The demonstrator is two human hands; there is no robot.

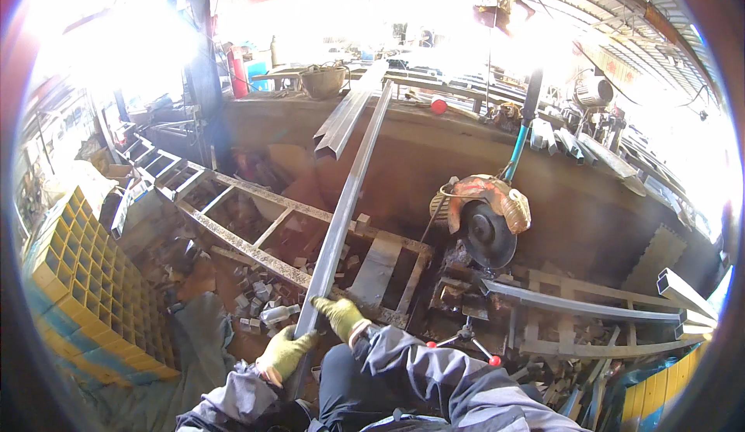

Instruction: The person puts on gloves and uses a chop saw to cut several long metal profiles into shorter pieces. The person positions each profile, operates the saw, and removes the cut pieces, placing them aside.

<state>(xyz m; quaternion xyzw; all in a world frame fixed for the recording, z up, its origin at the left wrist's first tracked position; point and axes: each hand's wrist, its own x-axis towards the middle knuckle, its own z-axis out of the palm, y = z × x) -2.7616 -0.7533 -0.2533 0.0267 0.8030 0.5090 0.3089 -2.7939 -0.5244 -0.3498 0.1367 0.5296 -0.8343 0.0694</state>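
A long grey metal bar (345, 215) runs away from my lap, across a metal frame and up to the bench beyond. My left hand (287, 353), in a yellow-green work glove, grips its near end from the left. Just ahead, my right hand (340, 317), gloved the same way, closes on the bar's right edge. To the right stands a cut-off saw (481, 199) with a dark round blade (489, 234), a worn orange guard and a teal lever (518, 153). Below the blade, another metal bar (574, 302) lies in the vise area, apart from my hands.
A ladder-like metal rack (268, 260) stretches to the far left. Short cut pieces (252, 300) litter the ground beside a plastic bottle (279, 313). Yellow stacked square tubes (93, 277) stand at left. A clamp handle with red knobs (466, 335) sits near my right forearm.
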